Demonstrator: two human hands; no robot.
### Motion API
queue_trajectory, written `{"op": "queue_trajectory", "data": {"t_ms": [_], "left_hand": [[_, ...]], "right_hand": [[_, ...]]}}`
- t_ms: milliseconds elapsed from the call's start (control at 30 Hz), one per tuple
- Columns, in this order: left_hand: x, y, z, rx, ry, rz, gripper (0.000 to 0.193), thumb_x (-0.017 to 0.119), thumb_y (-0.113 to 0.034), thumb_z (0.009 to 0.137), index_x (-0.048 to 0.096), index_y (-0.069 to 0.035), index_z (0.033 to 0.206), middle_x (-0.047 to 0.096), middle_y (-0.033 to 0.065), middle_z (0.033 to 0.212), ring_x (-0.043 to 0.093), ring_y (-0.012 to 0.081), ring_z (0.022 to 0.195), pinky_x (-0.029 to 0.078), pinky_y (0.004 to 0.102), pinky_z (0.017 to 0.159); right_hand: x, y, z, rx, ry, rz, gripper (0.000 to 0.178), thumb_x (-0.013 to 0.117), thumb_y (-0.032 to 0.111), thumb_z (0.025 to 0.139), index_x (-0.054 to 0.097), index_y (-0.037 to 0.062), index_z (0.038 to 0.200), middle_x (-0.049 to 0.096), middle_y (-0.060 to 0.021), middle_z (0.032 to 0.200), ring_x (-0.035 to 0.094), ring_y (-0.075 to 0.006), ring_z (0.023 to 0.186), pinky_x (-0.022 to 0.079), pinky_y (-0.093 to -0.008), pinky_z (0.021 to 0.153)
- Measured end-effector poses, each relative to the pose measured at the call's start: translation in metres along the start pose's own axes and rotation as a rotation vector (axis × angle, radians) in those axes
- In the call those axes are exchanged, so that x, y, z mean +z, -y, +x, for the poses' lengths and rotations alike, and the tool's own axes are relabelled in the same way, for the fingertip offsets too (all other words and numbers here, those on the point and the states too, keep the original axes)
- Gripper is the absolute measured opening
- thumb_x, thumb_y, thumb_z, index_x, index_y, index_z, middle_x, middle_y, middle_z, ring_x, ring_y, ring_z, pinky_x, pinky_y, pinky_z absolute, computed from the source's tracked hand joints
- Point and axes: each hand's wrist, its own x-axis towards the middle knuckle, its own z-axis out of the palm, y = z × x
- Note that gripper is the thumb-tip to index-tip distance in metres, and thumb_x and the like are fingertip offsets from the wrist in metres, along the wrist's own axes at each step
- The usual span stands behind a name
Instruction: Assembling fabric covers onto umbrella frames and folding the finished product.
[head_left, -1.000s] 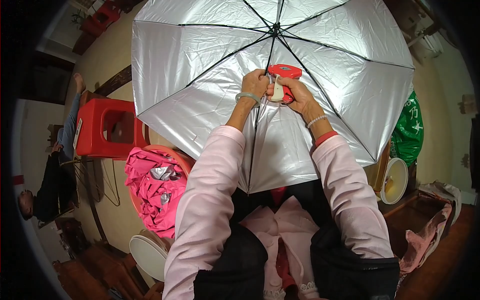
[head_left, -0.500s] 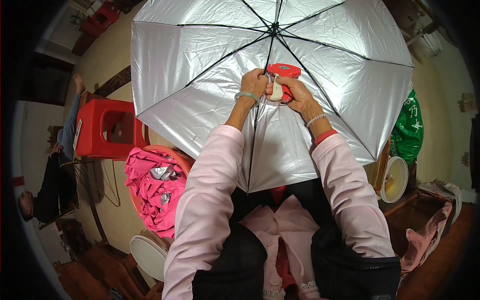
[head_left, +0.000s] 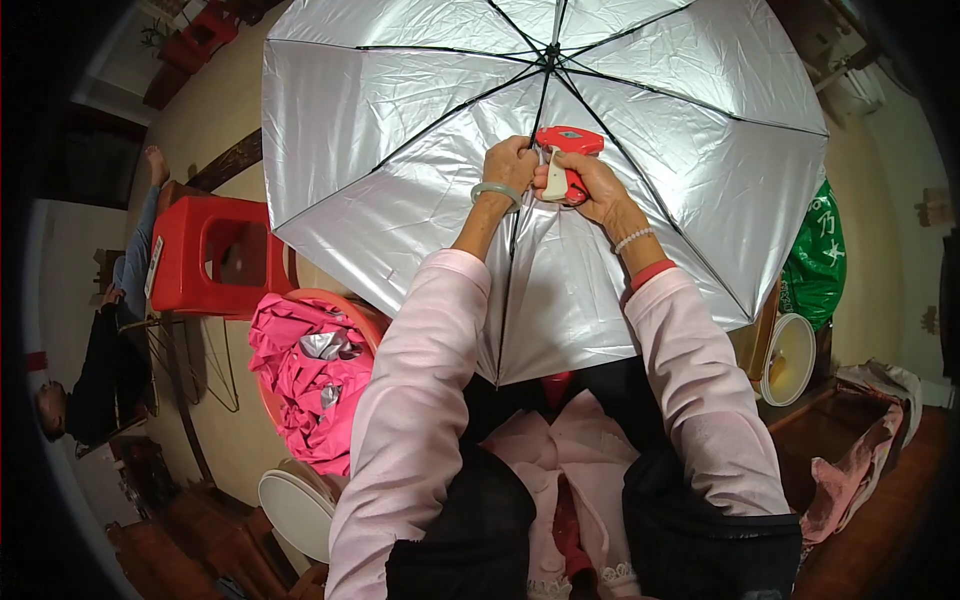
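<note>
Two hands meet under open silver umbrella [head_left: 400,130], canopy spread ahead so ribs and seams face up for access. Right hand [head_left: 590,185] wraps red tagging gun [head_left: 562,160]; fingers curled tight round grip, nozzle just beyond fingertips, aimed at black rib. Left hand [head_left: 510,165] closed, fingers pinching fabric at rib beside gun, steadying spot. Pink folded umbrellas [head_left: 310,385] heaped in basin well below left fingers; red stool [head_left: 215,255] further left.

Green plastic bag [head_left: 815,260] with white markings at right, beside umbrella edge; white label [head_left: 155,268] on red stool side.
</note>
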Motion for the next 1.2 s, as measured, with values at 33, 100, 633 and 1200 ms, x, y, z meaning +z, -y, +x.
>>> {"op": "queue_trajectory", "data": {"t_ms": [33,100,633,1200], "left_hand": [[-0.0001,0.0002,0.0005,-0.006,0.007,-0.005,0.031,0.052,-0.017,0.073,0.062,0.002,0.096,0.064,0.0169,0.077,0.063,0.0213,0.067,0.049,0.0298,0.063],[0.0004,0.0011,0.0012,-0.012,0.015,-0.01,0.031,0.052,-0.017,0.073,0.062,0.002,0.096,0.064,0.0169,0.076,0.062,0.0212,0.066,0.049,0.0297,0.063],[0.0005,-0.0064,-0.0009,-0.009,-0.034,-0.039,0.027,0.049,-0.017,0.069,0.063,0.0,0.085,0.061,0.0212,0.074,0.06,0.0337,0.07,0.047,0.0389,0.066],[-0.0002,-0.007,-0.002,0.015,-0.042,-0.073,0.024,0.05,-0.016,0.07,0.062,0.001,0.083,0.061,0.0199,0.074,0.059,0.0323,0.069,0.046,0.0379,0.065]], "right_hand": [[0.0002,0.0001,-0.0002,0.001,-0.004,-0.003,0.027,0.051,0.016,0.084,0.051,-0.0061,0.1,0.061,-0.0198,0.088,0.063,-0.0288,0.078,0.054,-0.0411,0.072],[-0.0019,-0.0002,0.0016,0.003,0.01,-0.002,0.027,0.051,0.016,0.084,0.051,-0.0062,0.1,0.061,-0.0198,0.088,0.063,-0.0287,0.078,0.054,-0.0412,0.072],[-0.0023,0.0001,0.0013,-0.012,0.017,0.005,0.027,0.051,0.015,0.084,0.051,-0.0064,0.1,0.061,-0.0194,0.087,0.063,-0.0281,0.077,0.054,-0.0409,0.072],[0.0018,0.0018,0.0,-0.003,-0.01,0.017,0.026,0.051,0.013,0.083,0.05,-0.0075,0.099,0.062,-0.0198,0.081,0.063,-0.0286,0.07,0.055,-0.0398,0.066]]}}
